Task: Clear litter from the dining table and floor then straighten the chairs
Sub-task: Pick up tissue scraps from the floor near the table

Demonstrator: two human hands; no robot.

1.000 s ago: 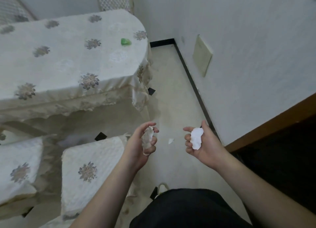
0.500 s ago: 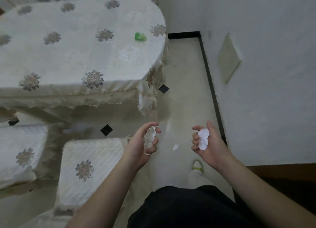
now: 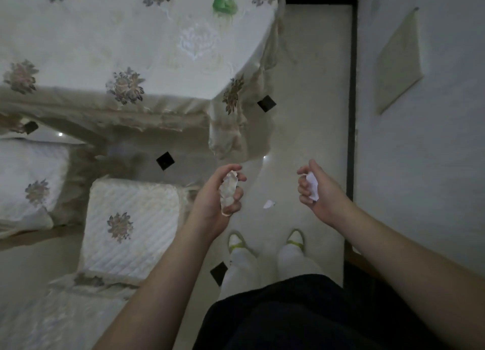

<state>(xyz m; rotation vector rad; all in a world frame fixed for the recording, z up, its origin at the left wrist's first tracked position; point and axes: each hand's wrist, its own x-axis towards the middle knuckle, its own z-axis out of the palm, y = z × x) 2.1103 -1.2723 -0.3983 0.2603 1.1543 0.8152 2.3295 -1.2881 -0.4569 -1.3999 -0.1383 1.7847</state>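
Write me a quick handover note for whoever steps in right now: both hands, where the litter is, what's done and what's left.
Left hand: grips a crumpled wrapper.
Right hand: grips a crumpled white paper.
Litter not yet picked up: a small white paper scrap on the floor between the hands, just ahead of the feet; a green piece on the dining table near its far corner.
Done: two pieces are in hand.
Left: pick up the scrap and the green piece, bin it all, then straighten the cushioned chairs beside the table.
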